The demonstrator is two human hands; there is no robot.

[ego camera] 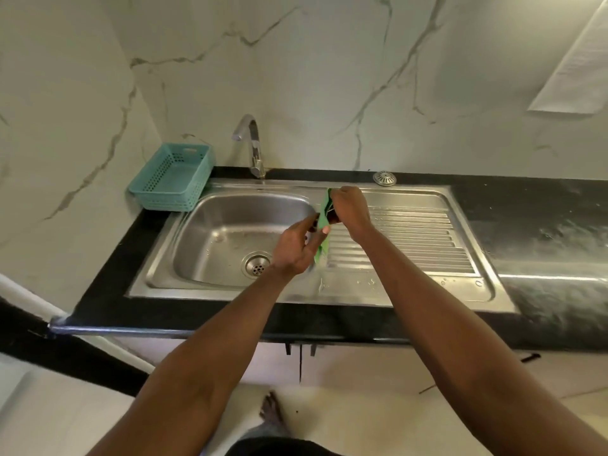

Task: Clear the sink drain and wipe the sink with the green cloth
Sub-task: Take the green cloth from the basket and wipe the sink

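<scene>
The green cloth point(324, 238) hangs folded between my two hands, above the ridge between the sink bowl and the drainboard. My right hand point(348, 207) grips its upper part in a fist. My left hand point(296, 248) pinches its middle from below. The steel sink bowl point(210, 232) lies to the left, with a few water drops and the round drain point(257, 264) at its near side. A round metal strainer cap point(384, 178) sits on the counter behind the drainboard.
A teal plastic basket point(174, 177) stands at the back left of the sink. The chrome tap point(251, 143) rises behind the bowl. The ribbed drainboard point(411, 238) lies on the right, then the black counter point(543, 232). My bare foot point(271, 409) shows on the floor.
</scene>
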